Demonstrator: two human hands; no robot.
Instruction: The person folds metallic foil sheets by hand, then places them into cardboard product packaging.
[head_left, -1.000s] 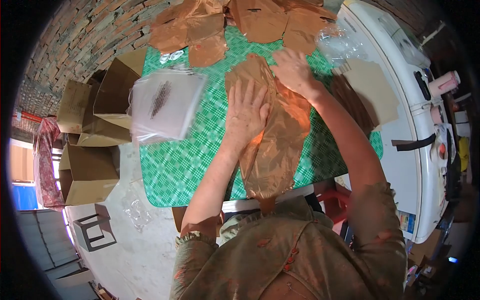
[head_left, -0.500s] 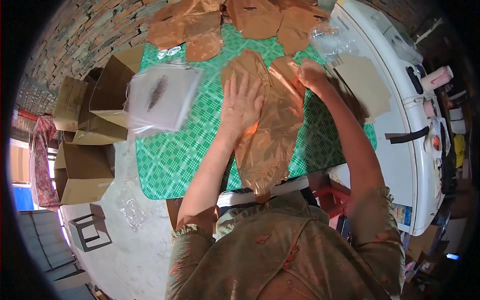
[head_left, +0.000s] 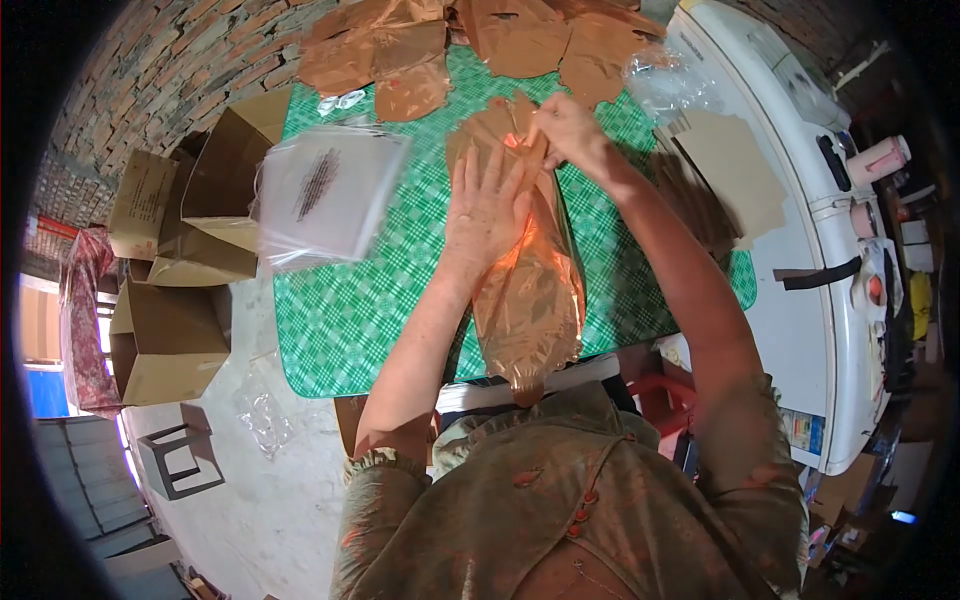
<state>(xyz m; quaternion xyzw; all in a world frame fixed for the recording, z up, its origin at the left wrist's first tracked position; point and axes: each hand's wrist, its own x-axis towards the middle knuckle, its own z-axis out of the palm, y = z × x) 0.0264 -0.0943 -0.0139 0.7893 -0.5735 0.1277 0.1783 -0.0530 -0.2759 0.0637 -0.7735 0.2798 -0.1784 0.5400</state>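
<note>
A flat, uninflated copper-coloured foil balloon lies lengthwise on the green checked tabletop, its narrow end overhanging the near edge. My left hand rests on the upper left part of the foil, palm down with the fingers stretched out. At the upper right, my right hand is closed on the foil's edge, which is folded inward towards the left hand. The fingertips' exact grip is partly hidden.
More copper foil balloons lie along the far edge. Clear plastic bags are stacked at left, beside open cardboard boxes. Cardboard sheets and crumpled clear plastic sit at right, next to a white fridge-like appliance.
My right hand has moved left and slightly up, bringing the right side of the foil balloon inward, so the foil looks narrower. My left hand has stayed nearly in place.
</note>
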